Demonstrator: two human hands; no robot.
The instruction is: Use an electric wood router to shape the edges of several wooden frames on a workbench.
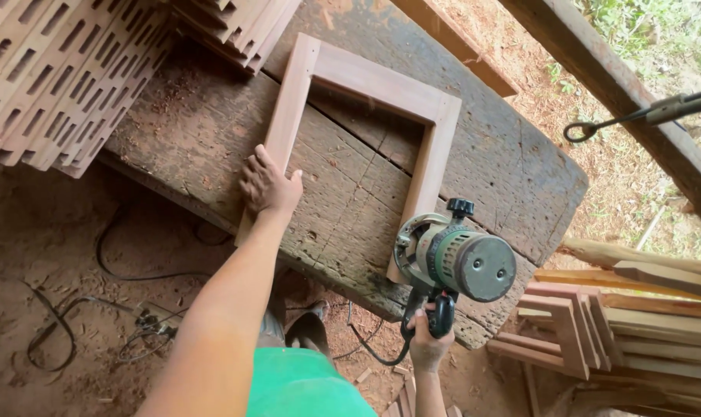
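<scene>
Right hand (426,340) grips green router (454,259) at frame's near right; left hand (267,185) presses flat on wooden frame (366,81) atop workbench (512,177).

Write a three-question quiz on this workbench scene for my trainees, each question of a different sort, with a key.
1. True or false: the left hand presses on the left rail of the three-sided wooden frame.
2. Which tool does the right hand hold? A) handsaw B) green electric router C) hammer
3. Fill in: the frame lies flat on a worn wooden ____.

Key
1. True; its fingers rest across that rail.
2. B, gripped by its black handle, sitting at the near end of the frame's right rail.
3. Workbench.
</scene>
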